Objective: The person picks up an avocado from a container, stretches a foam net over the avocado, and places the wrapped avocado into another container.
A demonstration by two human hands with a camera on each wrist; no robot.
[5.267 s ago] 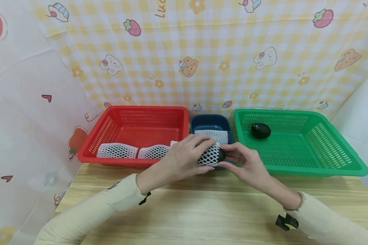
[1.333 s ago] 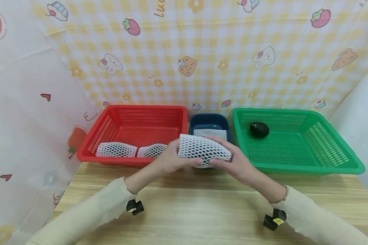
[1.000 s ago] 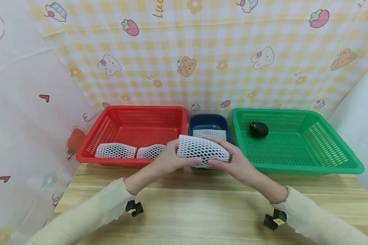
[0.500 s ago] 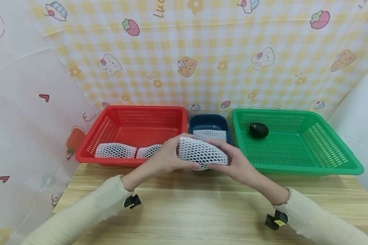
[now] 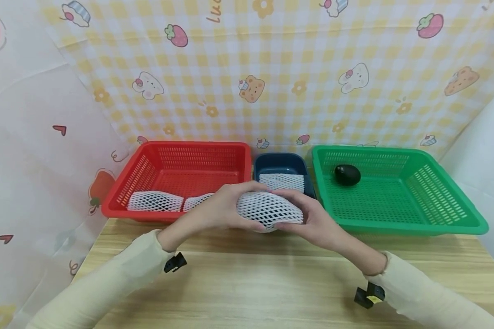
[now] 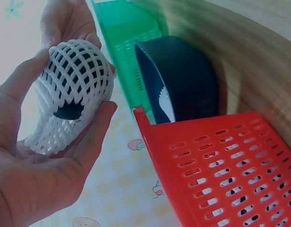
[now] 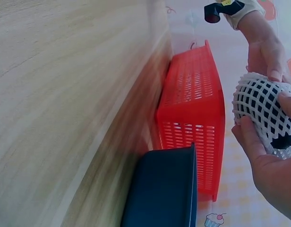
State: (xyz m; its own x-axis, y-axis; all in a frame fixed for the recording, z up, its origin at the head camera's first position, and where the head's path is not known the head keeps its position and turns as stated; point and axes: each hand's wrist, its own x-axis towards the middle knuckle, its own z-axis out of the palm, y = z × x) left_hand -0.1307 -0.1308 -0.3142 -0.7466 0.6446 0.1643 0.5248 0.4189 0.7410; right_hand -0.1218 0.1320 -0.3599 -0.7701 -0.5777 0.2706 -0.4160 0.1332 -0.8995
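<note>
My left hand (image 5: 224, 208) and right hand (image 5: 314, 221) hold one avocado in a white foam net sleeve (image 5: 269, 211) between them, in front of the blue bin. Thumbs lie on the near side and fingers reach round the far side. In the left wrist view the dark skin of the avocado (image 6: 70, 111) shows through the sleeve's open end. The right wrist view has the netted avocado (image 7: 261, 101) between both hands, above the basket rims. A bare dark avocado (image 5: 347, 175) lies at the back left of the green basket (image 5: 399, 228).
In the red basket (image 5: 197, 146) at left lie two netted pieces, one netted avocado (image 5: 154, 201) at the front left and another (image 5: 195, 201) partly behind my left hand. White foam net sleeves (image 5: 281, 182) lie in the blue bin (image 5: 281, 160) between the baskets. The wooden table (image 5: 263, 288) extends in front.
Earlier the avocado's dark end stuck out of the sleeve on the right; now the net covers it. Over the last second both hands have shifted the netted avocado slightly lower, and its left end has rounded in.
</note>
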